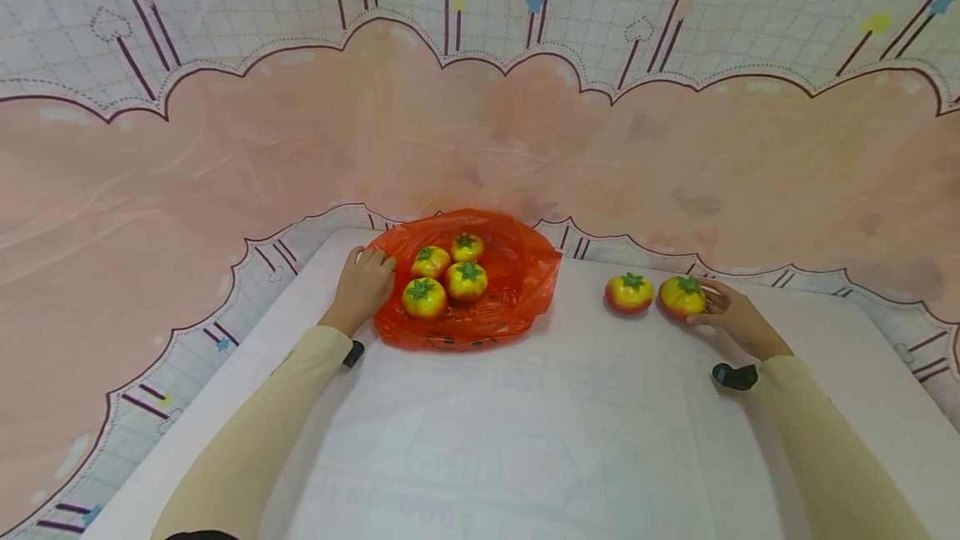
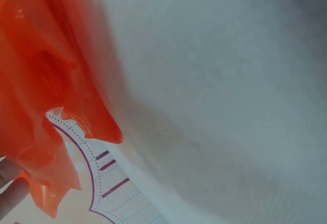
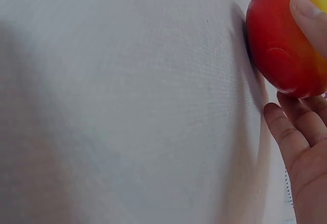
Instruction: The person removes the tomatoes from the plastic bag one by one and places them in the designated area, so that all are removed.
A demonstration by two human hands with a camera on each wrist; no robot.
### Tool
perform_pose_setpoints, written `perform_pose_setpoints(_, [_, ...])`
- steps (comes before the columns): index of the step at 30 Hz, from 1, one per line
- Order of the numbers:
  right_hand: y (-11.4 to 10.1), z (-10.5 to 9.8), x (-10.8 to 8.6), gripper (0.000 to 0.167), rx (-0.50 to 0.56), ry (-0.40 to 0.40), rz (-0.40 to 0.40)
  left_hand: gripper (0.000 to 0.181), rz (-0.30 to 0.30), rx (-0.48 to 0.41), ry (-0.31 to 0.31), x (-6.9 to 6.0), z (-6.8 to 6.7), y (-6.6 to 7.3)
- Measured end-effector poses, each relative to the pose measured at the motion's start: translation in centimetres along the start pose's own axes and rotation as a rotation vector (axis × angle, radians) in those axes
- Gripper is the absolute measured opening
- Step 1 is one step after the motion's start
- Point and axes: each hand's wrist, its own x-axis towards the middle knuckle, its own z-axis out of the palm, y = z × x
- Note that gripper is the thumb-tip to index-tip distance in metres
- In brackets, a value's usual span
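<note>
A red plastic bag (image 1: 510, 307) lies with its mouth spread wide on the white table. Several yellow-and-red tomatoes (image 1: 425, 299) with green leafy tops sit in it. My left hand (image 1: 364, 282) grips the bag's left rim; in the left wrist view, fingertips (image 2: 13, 196) pinch the crumpled orange-red plastic (image 2: 36, 106). To the right of the bag, my right hand (image 1: 727, 315) holds a tomato (image 1: 681, 297) by its side. The right wrist view shows the thumb on this tomato (image 3: 281, 45) and the fingers at its far side. Another tomato (image 1: 628, 294) stands just left of it.
The white table (image 1: 525, 440) stretches toward me in front of the bag. Behind its back edge hangs a pink and white patterned cloth (image 1: 480, 140). Dark wrist devices (image 1: 735, 376) sit at both sleeve cuffs.
</note>
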Motion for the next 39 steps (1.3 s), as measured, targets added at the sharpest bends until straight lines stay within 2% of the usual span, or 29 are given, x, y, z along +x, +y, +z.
perform_pose_setpoints(9, [0.3, -0.3, -0.2, 0.093, 0.009, -0.014, -0.018, 0.021, -0.002, 0.012, -0.021, 0.3, -0.1, 0.2])
perform_pose_setpoints(29, [0.4, -0.7, -0.5, 0.091, -0.013, -0.029, -0.035, 0.018, 0.020, 0.005, 0.008, 0.4, -0.3, 0.3])
perform_pose_setpoints(34, [0.2, -0.9, -0.7, 0.089, -0.011, -0.033, -0.084, 0.018, 0.023, -0.003, 0.016, 0.3, -0.4, 0.4])
perform_pose_setpoints(39, [0.0, -1.3, -1.0, 0.083, 0.037, -0.058, -0.139, 0.018, 0.007, -0.012, -0.011, 0.2, -0.5, 0.4])
